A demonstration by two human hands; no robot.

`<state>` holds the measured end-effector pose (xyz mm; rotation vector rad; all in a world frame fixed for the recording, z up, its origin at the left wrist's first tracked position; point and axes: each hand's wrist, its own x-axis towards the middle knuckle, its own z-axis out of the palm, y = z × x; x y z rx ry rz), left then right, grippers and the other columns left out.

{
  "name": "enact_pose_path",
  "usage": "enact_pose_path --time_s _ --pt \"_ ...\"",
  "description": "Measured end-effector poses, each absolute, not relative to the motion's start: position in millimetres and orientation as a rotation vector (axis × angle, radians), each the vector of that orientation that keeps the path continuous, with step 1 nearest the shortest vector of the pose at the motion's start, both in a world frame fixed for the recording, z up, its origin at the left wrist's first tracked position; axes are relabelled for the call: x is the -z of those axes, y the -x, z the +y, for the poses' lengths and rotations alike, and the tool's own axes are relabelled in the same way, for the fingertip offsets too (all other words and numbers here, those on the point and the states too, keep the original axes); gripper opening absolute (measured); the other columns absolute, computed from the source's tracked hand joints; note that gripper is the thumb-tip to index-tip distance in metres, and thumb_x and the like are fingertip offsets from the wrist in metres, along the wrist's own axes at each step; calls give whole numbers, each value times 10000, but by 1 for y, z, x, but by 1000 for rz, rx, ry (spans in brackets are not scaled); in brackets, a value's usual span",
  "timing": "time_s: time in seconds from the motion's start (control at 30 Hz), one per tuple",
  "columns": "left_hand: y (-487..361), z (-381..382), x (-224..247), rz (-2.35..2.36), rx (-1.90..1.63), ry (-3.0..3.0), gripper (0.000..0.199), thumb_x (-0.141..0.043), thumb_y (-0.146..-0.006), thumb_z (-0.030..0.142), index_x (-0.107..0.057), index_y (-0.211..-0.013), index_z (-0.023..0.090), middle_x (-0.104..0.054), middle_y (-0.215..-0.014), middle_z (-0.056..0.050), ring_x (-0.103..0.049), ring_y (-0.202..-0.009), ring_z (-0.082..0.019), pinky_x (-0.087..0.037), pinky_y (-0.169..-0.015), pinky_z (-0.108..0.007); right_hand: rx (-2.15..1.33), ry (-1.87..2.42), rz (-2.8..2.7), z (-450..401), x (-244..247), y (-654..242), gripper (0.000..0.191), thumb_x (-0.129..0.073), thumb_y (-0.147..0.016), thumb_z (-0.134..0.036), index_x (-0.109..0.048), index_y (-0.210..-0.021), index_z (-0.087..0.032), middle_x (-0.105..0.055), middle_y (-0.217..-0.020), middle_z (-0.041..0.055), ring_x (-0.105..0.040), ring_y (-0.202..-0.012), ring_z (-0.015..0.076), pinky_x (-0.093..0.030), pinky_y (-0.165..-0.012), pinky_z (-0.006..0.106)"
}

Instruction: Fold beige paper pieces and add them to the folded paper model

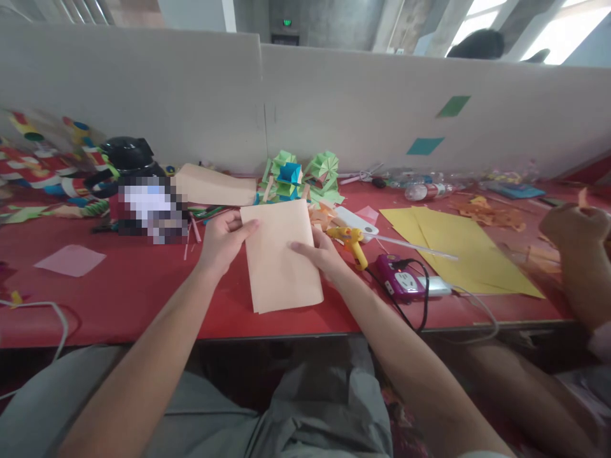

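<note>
Beige paper (279, 273) held in both hands above a red table (143, 305)

At far left, a pink paper square (70, 261) lies flat on the table. Farther back stands a black-lidded container (126, 156), perhaps a jug, though blur leaves its type uncertain. Another beige sheet (217, 186) lies toward the partition (167, 95). The left hand (222, 240) is closed on the held paper's upper left edge, thumb in front. That paper is near the table's front edge, its lower left corner showing two layers. Behind it sit green and blue folded-paper pieces (289, 173). The right hand (325, 256) clamps the paper's right edge, thumb across its face. Just beside that hand lies a yellow glue gun (353, 242), then a purple power socket (401, 286) and overlapping yellow sheets (477, 254). At far right, a co-worker's hand (575, 222) pinches an orange scrap (583, 198).
</note>
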<state>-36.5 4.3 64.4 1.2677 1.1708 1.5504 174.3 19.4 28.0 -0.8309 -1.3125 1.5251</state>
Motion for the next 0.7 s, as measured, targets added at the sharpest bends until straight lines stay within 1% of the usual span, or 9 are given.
enact_pose_path --time_s 0.13,0.33,0.5,0.7 --pt "38 2 -63 1214 -1563 -1322 331 -829 -696 360 -739 -933 147 -761 -804 -60 -703 -754 -215 -553 -733 -311 -1528 787 -1301 19 -28 -173 532 -844 -657 -356 -629 -1132 -244 -740 -1095 46 -718 -976 258 -611 -872 442" --pt "43 3 -59 1321 -1576 -1362 248 -798 -718 390 -733 -806 168 -698 -650 -20 -664 -675 -191 -516 -654 -274 -1519 789 -1330 20 -24 -173 560 -836 -659 -380 -598 -1144 -232 -727 -1129 66 -713 -986 271 -606 -872 460" --pt "44 3 -57 1316 -1564 -1371 231 -787 -722 394 -719 -776 181 -673 -643 -9 -637 -655 -177 -497 -641 -269 -1503 806 -1334 21 -23 -173 560 -837 -656 -392 -591 -1131 -227 -717 -1154 79 -713 -975 272 -604 -875 469" --pt "44 2 -57 1310 -1574 -1345 226 -776 -724 398 -684 -701 194 -597 -555 8 -607 -623 -177 -472 -622 -272 -1499 812 -1342 20 -24 -173 580 -840 -649 -402 -590 -1145 -236 -716 -1164 75 -707 -1003 283 -607 -868 470"
